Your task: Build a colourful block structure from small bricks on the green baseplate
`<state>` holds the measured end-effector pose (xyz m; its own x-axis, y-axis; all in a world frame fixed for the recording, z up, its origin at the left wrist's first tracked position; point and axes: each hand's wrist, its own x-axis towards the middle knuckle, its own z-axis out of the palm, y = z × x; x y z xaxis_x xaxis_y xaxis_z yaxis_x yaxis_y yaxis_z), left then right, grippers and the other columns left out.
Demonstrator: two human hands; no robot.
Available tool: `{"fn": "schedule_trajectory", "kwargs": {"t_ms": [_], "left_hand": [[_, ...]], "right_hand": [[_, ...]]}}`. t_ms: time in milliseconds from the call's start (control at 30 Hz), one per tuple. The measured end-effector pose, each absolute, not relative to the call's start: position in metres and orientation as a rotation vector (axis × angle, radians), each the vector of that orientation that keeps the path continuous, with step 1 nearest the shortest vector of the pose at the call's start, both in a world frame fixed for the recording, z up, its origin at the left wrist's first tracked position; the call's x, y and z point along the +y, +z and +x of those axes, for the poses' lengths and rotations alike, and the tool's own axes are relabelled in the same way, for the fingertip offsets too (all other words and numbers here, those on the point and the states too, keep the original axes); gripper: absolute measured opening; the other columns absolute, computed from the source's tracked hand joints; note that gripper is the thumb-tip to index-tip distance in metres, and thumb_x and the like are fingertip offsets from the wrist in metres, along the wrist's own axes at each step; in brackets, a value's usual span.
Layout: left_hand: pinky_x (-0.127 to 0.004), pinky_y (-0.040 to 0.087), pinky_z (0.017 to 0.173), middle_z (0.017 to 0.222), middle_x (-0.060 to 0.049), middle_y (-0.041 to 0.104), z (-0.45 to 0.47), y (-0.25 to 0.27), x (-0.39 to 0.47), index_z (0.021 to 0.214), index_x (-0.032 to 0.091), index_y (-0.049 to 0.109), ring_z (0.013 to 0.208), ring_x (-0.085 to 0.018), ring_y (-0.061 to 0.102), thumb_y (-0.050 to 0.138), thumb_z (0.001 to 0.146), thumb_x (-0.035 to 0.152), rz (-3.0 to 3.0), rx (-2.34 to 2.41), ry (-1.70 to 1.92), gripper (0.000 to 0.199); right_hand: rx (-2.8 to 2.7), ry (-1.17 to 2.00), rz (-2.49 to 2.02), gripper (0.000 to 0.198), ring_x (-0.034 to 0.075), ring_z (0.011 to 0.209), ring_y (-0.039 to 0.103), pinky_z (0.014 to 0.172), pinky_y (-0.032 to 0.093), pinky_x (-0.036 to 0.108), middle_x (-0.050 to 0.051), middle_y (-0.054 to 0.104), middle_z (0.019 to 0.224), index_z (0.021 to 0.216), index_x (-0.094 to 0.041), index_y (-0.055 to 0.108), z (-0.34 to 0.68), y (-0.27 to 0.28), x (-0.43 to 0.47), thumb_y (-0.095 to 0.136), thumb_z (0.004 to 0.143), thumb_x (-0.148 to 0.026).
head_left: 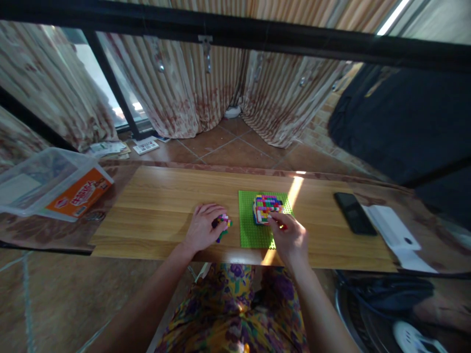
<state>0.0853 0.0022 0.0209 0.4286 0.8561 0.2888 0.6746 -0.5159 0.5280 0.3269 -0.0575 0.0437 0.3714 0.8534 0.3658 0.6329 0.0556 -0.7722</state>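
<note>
On the wooden table lies a green studded baseplate (250, 235). A block-shaped structure of many-coloured building bricks (262, 208) stands on it. My right hand (292, 238) reaches over the plate's right side, its thumb and fingers pinched at the structure's near side on a small brick mostly hidden by the fingertips. A bit of red shows under that hand. Left of the plate, my left hand (204, 225) rests palm down on the table. Its fingers and thumb curl around a small heap of loose building bricks (223, 225) in pink, yellow, green and purple, partly covered by the hand.
A clear plastic box (47, 164) with an orange label stands at the far left. To the right lie a black phone (355, 213) and a white box (393, 228). A strip of sunlight crosses the table. Beyond the table are a dark rail (235, 34) and curtains (206, 98).
</note>
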Motion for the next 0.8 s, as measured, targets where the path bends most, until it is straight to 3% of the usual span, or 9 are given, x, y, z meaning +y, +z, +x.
{"fn": "schedule_trajectory", "kwargs": {"t_ms": [133, 800], "left_hand": [[-0.042, 0.035, 0.105, 0.118, -0.002, 0.069, 0.085, 0.021, 0.003, 0.110, 0.025, 0.066, 0.117, -0.021, 0.056, 0.063, 0.082, 0.033, 2.350, 1.301, 0.772, 0.029], [-0.041, 0.035, 0.104, 0.118, -0.002, 0.069, 0.084, 0.020, 0.003, 0.109, 0.026, 0.066, 0.116, -0.021, 0.056, 0.060, 0.084, 0.033, 2.342, 1.300, 0.766, 0.027]], "right_hand": [[-1.413, 0.228, -1.718, 0.018, 0.014, 0.065, 0.063, 0.068, 0.050, 0.027, 0.002, 0.072, 0.080, 0.080, -0.021, 0.074, 0.317, 0.048, -0.045, 0.062, 0.082, -0.034], [-1.458, 0.214, -1.807, 0.018, 0.015, 0.071, 0.064, 0.069, 0.047, 0.027, 0.002, 0.072, 0.083, 0.085, -0.022, 0.074, 0.310, 0.051, -0.038, 0.058, 0.084, -0.030]]}}
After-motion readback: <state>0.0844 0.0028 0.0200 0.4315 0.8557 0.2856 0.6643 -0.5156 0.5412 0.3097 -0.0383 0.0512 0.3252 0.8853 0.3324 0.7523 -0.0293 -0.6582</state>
